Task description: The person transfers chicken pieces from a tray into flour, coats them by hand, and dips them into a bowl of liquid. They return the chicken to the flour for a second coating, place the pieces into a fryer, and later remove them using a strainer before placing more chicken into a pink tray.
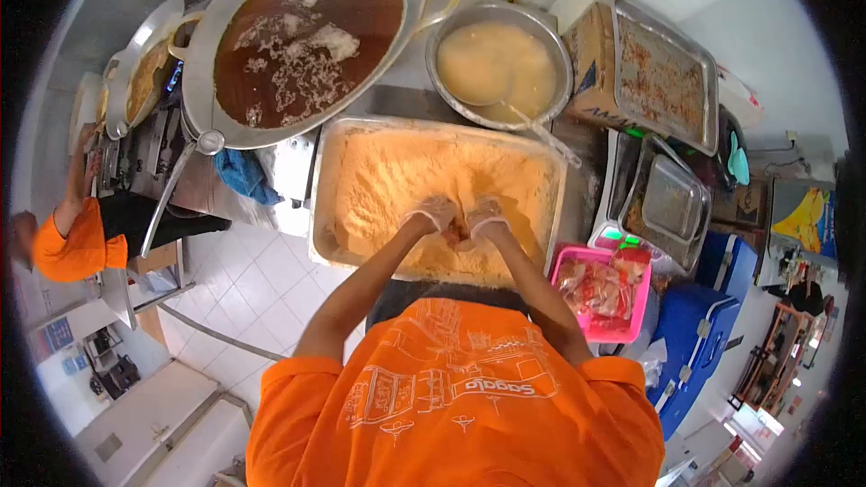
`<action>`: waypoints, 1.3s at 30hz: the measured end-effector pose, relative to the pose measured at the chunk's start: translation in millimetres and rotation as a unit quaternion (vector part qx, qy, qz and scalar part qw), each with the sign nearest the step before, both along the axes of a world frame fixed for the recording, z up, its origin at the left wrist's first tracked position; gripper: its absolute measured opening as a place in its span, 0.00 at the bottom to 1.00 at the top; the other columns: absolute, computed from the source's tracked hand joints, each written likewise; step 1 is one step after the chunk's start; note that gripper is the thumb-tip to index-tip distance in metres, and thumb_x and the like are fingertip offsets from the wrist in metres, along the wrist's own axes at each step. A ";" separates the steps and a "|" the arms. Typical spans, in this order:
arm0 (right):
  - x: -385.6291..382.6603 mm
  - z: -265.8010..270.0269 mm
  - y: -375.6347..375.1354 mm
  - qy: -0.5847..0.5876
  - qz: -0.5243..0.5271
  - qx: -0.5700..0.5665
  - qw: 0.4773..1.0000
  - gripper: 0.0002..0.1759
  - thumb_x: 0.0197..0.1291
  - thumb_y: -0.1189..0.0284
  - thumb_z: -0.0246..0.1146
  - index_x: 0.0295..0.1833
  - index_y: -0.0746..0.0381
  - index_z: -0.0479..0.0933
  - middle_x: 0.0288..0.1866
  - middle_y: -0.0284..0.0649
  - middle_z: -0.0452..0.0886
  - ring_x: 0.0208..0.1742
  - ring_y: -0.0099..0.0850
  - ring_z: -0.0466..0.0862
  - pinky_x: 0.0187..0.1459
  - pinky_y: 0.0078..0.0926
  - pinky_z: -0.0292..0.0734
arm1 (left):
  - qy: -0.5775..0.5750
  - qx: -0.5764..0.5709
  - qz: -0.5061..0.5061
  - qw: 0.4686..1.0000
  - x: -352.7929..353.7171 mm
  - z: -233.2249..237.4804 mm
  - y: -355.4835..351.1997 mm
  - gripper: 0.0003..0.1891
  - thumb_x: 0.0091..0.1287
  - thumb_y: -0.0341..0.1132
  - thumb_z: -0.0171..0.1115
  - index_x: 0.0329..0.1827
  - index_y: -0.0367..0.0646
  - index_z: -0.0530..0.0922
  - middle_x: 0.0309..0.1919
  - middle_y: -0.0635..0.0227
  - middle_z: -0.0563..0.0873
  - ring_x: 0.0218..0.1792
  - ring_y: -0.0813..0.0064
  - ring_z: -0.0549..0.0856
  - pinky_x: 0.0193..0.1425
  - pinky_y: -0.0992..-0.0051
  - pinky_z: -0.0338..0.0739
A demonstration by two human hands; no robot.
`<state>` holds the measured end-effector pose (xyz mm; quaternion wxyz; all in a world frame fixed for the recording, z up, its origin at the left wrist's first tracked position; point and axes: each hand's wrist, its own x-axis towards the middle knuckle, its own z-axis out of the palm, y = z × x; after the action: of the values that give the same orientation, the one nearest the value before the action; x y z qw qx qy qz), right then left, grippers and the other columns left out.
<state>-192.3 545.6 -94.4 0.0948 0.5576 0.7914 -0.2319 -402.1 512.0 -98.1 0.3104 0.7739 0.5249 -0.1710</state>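
Observation:
A large metal tray [317, 216] in front of me holds a layer of orange-tan breading flour [388, 162]. My left hand [435, 213], in a clear plastic glove, is down in the flour near the tray's middle. Just to its right, my right hand [485, 215] is gloved the same way, and its fingers curl inward. Between the two hands shows a small reddish-brown, flour-dusted piece [454, 234]; its kind cannot be made out. Flour and the hands themselves hide most of the fingertips.
Behind the tray stand a wide pan of dark oil [307, 45] and a bowl of cloudy batter [496, 63] with a ladle [541, 131]. At right are a pink basket [622, 329] of bagged raw meat and blue coolers [695, 343]. Another person [81, 239] works at far left.

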 end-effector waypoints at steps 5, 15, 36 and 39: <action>34.2 29.5 -26.4 0.029 0.116 -0.082 0.989 0.15 0.60 0.67 0.51 0.47 0.64 0.75 0.45 0.51 0.76 0.45 0.42 0.74 0.47 0.43 0.69 | -0.122 -0.136 -0.098 0.978 -29.7 11.4 -16.0 0.25 0.64 0.48 0.51 0.63 0.51 0.69 0.53 0.64 0.80 0.54 0.68 0.78 0.61 0.73 0.67; -22.0 -17.1 -35.7 0.129 0.184 0.363 0.904 0.15 0.58 0.70 0.55 0.47 0.69 0.73 0.41 0.49 0.78 0.44 0.36 0.80 0.40 0.35 0.77 | 0.001 0.056 -0.087 0.995 -3.9 25.7 -13.1 0.35 0.62 0.55 0.52 0.64 0.36 0.67 0.60 0.46 0.72 0.57 0.47 0.73 0.60 0.59 0.69; 8.6 44.9 -31.1 -0.041 0.196 -0.095 0.975 0.13 0.62 0.71 0.48 0.40 0.70 0.72 0.31 0.47 0.73 0.35 0.35 0.74 0.43 0.32 0.74 | -0.300 -0.079 -0.038 0.950 -21.5 -0.5 -32.0 0.31 0.67 0.51 0.48 0.69 0.46 0.60 0.61 0.53 0.72 0.63 0.65 0.70 0.66 0.67 0.63; -2.8 39.9 -29.7 -0.045 0.153 -0.090 0.983 0.12 0.63 0.70 0.48 0.42 0.69 0.72 0.31 0.45 0.73 0.35 0.33 0.73 0.43 0.32 0.74 | -0.192 -0.283 0.297 0.892 5.0 40.6 -14.7 0.35 0.64 0.54 0.51 0.70 0.44 0.60 0.64 0.45 0.66 0.70 0.64 0.60 0.71 0.67 0.56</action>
<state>-195.2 515.9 -54.5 0.2143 0.4292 0.8379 -0.2603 -397.2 497.3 -57.5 0.6474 0.4790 0.5897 -0.0607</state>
